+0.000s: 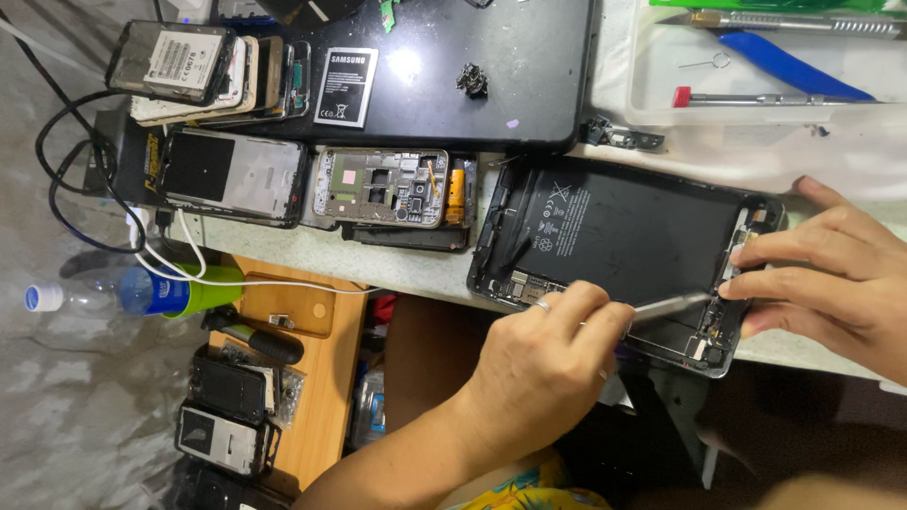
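Tweezers over opened tablet

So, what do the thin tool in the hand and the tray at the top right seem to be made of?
The thin tool, held by the left hand, looks like bare metal: silvery, with a bright glint along it. The tray looks like clear or milky plastic: its walls are see-through, with soft rounded edges. The right hand rests on the opened tablet.

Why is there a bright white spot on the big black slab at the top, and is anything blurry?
Head view: the spot is glare from a lamp on the glossy black slab; the opened tablet is matte and evenly lit; the left hand and right hand look slightly soft; the clear tray at top right is washed out.
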